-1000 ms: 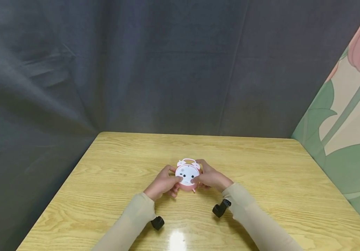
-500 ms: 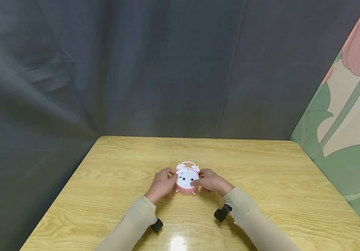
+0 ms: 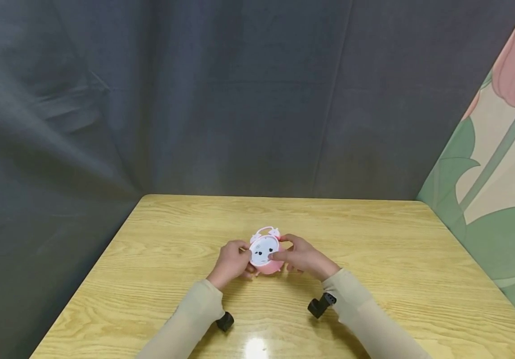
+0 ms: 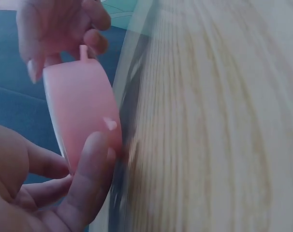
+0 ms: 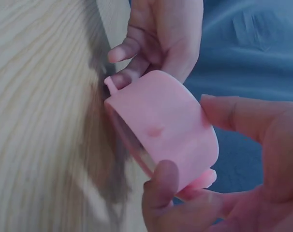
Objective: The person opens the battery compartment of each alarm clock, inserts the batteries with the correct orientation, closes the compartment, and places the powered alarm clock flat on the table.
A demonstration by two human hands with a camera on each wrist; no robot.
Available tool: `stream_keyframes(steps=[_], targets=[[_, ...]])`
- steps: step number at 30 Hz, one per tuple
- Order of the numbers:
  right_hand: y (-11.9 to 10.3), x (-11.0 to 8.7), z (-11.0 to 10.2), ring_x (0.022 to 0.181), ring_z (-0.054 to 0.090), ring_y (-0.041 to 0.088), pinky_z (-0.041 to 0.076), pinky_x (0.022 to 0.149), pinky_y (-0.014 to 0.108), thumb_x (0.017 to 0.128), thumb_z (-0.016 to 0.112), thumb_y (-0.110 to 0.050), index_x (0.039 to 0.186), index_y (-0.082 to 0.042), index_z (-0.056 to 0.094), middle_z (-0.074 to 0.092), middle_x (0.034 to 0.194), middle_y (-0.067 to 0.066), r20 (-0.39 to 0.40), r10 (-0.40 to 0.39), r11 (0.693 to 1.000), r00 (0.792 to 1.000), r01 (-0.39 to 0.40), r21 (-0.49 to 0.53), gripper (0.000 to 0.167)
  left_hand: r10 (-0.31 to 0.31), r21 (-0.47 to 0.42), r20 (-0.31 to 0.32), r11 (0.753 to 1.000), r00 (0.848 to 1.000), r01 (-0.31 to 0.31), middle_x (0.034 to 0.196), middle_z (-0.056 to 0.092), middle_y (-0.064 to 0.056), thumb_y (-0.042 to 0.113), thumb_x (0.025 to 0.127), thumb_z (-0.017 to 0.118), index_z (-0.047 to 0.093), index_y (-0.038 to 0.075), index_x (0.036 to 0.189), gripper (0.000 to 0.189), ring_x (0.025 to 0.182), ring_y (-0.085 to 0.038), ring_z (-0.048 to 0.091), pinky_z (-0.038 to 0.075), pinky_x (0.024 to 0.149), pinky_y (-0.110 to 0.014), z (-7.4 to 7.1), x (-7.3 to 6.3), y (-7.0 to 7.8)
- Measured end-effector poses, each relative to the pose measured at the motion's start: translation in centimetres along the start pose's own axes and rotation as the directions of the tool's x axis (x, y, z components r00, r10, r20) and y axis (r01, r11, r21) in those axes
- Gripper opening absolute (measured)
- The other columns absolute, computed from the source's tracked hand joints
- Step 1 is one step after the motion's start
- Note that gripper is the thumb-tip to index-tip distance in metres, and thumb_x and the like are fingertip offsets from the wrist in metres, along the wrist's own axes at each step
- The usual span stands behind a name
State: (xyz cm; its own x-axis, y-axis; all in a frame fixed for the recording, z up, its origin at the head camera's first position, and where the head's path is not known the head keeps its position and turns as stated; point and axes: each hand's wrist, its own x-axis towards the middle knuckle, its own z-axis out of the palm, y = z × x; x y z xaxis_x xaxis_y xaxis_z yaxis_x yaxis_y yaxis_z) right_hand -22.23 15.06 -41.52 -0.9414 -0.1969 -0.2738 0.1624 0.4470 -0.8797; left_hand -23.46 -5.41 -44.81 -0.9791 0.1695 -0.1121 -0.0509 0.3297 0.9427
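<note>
A pink twin-bell alarm clock [image 3: 264,251] with a white face and a carrying handle is held between both hands, turned so its face angles to the left. My left hand [image 3: 231,263] grips its left edge, thumb at the front rim. My right hand [image 3: 306,258] holds it from the right, the thumb reaching onto the front and other fingers behind. Seen in the left wrist view, the clock's pink side [image 4: 81,106] shows two short feet. Its open-looking back edge appears in the right wrist view, where fingers [image 5: 167,176] press near that rim.
A light wood-grain table [image 3: 374,239] lies under the hands. Behind it and to the left hangs a dark grey cloth [image 3: 239,99]. At the right stands a panel with a tulip pattern [image 3: 500,199]. Black wrist cameras [image 3: 322,305] sit below the sleeves.
The clock has rotated from facing straight on to angled left, and its right side now shows. My left thumb has slid from the face to the rim.
</note>
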Motion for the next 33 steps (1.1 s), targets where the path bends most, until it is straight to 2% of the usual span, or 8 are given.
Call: stream_keyframes(steps=[5, 9, 11, 13, 18, 26, 30, 33], targets=[[-0.5, 0.0, 0.5, 0.071, 0.053, 0.019, 0.041, 0.054, 0.027, 0.081, 0.082, -0.03, 0.138, -0.003, 0.051, 0.06, 0.092, 0.011, -0.08, -0.053, 0.997, 0.995, 0.048, -0.065, 0.071, 0.07, 0.16, 0.007, 0.985, 0.998, -0.07, 0.07, 0.064, -0.011, 0.004, 0.093, 0.051, 0.071, -0.004, 0.106, 0.025, 0.047, -0.012, 0.055, 0.052, 0.043, -0.027, -0.1, 0.1, -0.4], [-0.7, -0.1, 1.1, 0.074, 0.055, 0.018, 0.047, 0.06, 0.027, 0.079, 0.085, -0.028, 0.134, 0.001, 0.054, 0.063, 0.089, 0.01, -0.132, -0.12, 0.988, 0.984, 0.105, -0.113, 0.07, 0.225, 0.34, -0.059, 0.921, 0.973, -0.192, 0.075, 0.061, -0.006, 0.009, 0.093, 0.057, 0.07, 0.0, 0.097, 0.017, 0.059, -0.012, 0.051, 0.047, 0.053, -0.025, -0.2, 0.1, -0.1], [-0.8, -0.2, 1.3, 0.073, 0.057, 0.017, 0.048, 0.06, 0.027, 0.079, 0.084, -0.029, 0.134, 0.002, 0.055, 0.065, 0.089, 0.009, -0.145, -0.142, 0.983, 0.979, 0.123, -0.133, 0.07, 0.273, 0.377, -0.081, 0.899, 0.959, -0.224, 0.077, 0.06, -0.004, 0.013, 0.094, 0.059, 0.068, 0.003, 0.091, 0.013, 0.065, -0.011, 0.05, 0.045, 0.057, -0.025, -0.1, 0.2, 0.3], [-0.9, -0.3, 1.6, 0.073, 0.058, 0.017, 0.049, 0.06, 0.027, 0.08, 0.084, -0.031, 0.136, 0.002, 0.054, 0.066, 0.09, 0.008, -0.158, -0.161, 0.978, 0.974, 0.137, -0.156, 0.071, 0.28, 0.355, -0.073, 0.904, 0.957, -0.237, 0.079, 0.061, -0.003, 0.016, 0.096, 0.059, 0.066, 0.007, 0.088, 0.015, 0.064, -0.013, 0.051, 0.045, 0.056, -0.026, -0.1, 0.0, 0.9], [-1.2, -0.4, 2.4, 0.071, 0.058, 0.016, 0.049, 0.056, 0.027, 0.081, 0.083, -0.032, 0.133, 0.002, 0.055, 0.066, 0.094, 0.008, -0.184, -0.24, 0.949, 0.953, 0.191, -0.25, 0.068, 0.218, 0.234, 0.009, 0.948, 0.976, -0.214, 0.085, 0.062, -0.003, 0.026, 0.103, 0.053, 0.063, 0.01, 0.089, 0.023, 0.062, -0.013, 0.053, 0.046, 0.051, -0.026, 0.0, -0.6, 2.4], [-1.2, -0.3, 3.6, 0.071, 0.055, 0.015, 0.047, 0.056, 0.027, 0.079, 0.085, -0.033, 0.12, 0.002, 0.063, 0.065, 0.091, 0.006, -0.229, -0.352, 0.891, 0.908, 0.25, -0.378, 0.059, 0.191, 0.204, 0.023, 0.96, 0.981, -0.192, 0.087, 0.062, -0.006, 0.025, 0.105, 0.048, 0.061, 0.006, 0.093, 0.025, 0.069, -0.016, 0.056, 0.047, 0.056, -0.028, -0.2, -1.2, 2.8], [-1.3, -0.2, 3.8, 0.072, 0.052, 0.016, 0.044, 0.056, 0.027, 0.079, 0.085, -0.036, 0.121, 0.0, 0.063, 0.062, 0.091, 0.006, -0.238, -0.358, 0.887, 0.903, 0.25, -0.388, 0.06, 0.174, 0.191, 0.03, 0.966, 0.984, -0.177, 0.091, 0.062, -0.006, 0.026, 0.104, 0.046, 0.059, 0.006, 0.098, 0.025, 0.071, -0.015, 0.058, 0.047, 0.058, -0.028, -0.2, -1.3, 2.7], [-1.4, -0.1, 3.9, 0.071, 0.05, 0.017, 0.043, 0.055, 0.026, 0.079, 0.084, -0.036, 0.125, -0.002, 0.061, 0.06, 0.091, 0.006, -0.24, -0.351, 0.893, 0.905, 0.246, -0.377, 0.062, 0.167, 0.194, 0.026, 0.966, 0.986, -0.169, 0.092, 0.06, -0.006, 0.026, 0.102, 0.047, 0.057, 0.008, 0.095, 0.021, 0.063, -0.013, 0.055, 0.044, 0.054, -0.026, -0.3, -1.2, 2.6]])
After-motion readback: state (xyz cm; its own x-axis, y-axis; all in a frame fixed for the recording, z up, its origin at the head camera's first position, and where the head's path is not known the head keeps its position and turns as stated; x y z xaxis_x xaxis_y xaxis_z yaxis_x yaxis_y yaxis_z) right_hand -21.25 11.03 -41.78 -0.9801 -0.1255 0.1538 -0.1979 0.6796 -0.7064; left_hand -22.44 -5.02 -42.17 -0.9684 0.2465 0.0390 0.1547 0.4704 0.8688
